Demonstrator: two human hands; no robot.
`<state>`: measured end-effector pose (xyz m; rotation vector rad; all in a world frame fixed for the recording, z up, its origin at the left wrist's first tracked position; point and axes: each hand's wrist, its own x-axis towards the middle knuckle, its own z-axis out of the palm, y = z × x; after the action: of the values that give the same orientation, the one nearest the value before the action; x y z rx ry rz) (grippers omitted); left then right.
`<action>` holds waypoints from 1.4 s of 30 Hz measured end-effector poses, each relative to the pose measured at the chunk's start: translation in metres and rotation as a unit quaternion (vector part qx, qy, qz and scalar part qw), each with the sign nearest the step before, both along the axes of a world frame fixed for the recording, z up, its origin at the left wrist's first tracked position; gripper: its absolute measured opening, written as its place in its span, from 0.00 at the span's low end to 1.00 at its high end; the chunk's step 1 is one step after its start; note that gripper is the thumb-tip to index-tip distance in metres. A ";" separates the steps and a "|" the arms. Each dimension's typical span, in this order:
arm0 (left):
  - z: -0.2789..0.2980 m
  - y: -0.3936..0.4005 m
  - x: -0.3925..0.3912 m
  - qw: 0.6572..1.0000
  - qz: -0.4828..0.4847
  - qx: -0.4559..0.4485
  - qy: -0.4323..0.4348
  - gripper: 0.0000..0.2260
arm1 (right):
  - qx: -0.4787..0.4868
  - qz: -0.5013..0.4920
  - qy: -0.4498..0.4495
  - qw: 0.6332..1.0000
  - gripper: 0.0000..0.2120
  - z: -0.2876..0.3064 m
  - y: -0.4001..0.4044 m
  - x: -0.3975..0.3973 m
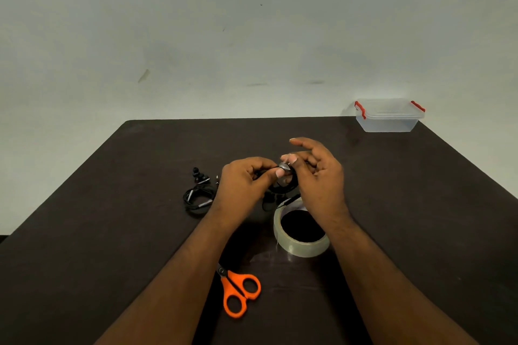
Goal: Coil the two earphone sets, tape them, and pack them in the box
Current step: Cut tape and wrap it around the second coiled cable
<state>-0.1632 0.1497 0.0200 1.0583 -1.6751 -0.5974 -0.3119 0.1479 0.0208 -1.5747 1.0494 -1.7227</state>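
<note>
Your tape roll (301, 235) sat right under your right wrist, orange scissors (240, 292) nearer you, clear box (389, 115) far right on the table (112, 232); one coiled earphone set (197, 197) lay left; your left hand (243, 183) pinched the second coil (283, 186) mid-table while your right hand (319, 173) pressed tape on, other fingers loose.

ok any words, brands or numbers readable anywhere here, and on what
None can be read.
Box: clear, red clips, no label visible.
Tape roll: no print visible.
Scissors: orange handles, no marking visible.
Earphones on the table: too small to tell.
Earphones in the hands: mostly hidden.
</note>
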 end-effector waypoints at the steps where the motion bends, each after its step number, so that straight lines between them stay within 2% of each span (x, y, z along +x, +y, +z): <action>1: 0.000 0.000 -0.001 1.000 -0.002 -0.002 -0.006 0.03 | 0.002 -0.009 -0.002 1.000 0.15 0.000 0.000 0.000; 11: 0.000 0.002 -0.009 1.000 0.012 -0.006 -0.008 0.05 | -0.002 -0.038 -0.011 0.999 0.12 -0.001 0.002 0.003; 15: 0.004 0.004 -0.011 0.999 0.015 0.019 0.041 0.05 | -0.026 -0.035 -0.042 0.998 0.11 -0.001 0.002 0.005; 19: 0.006 0.002 -0.003 0.983 0.036 0.114 0.139 0.07 | -0.093 0.010 0.054 0.994 0.14 0.000 0.003 0.004; 22: 0.005 0.001 0.003 0.966 0.043 0.186 0.171 0.08 | -0.084 0.041 0.081 0.992 0.12 -0.001 0.004 0.005; 26: 0.007 0.001 0.005 0.962 0.035 0.186 0.195 0.07 | -0.068 0.080 0.091 0.990 0.18 -0.003 0.005 0.007; 28: 0.008 0.003 0.005 0.966 0.028 0.169 0.194 0.06 | -0.069 0.071 0.070 0.993 0.23 0.000 0.004 0.005; 30: 0.009 0.004 0.004 0.967 0.021 0.171 0.188 0.06 | -0.086 0.058 0.086 0.991 0.25 0.002 0.003 0.003; 36: 0.012 0.003 0.007 0.955 -0.025 0.214 0.206 0.08 | -0.218 -0.009 0.244 0.945 0.18 0.003 0.001 0.002; 39: 0.012 0.005 0.006 0.957 -0.044 0.218 0.187 0.07 | -0.254 -0.059 0.267 0.928 0.16 0.004 0.001 0.000; 42: 0.013 0.005 0.007 0.956 -0.042 0.247 0.149 0.09 | -0.256 -0.076 0.263 0.927 0.15 0.004 0.001 -0.001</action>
<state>-0.1557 0.1542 0.0333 1.1756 -1.3382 -1.2152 -0.3133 0.1494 0.0246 -2.4456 1.0290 -1.8188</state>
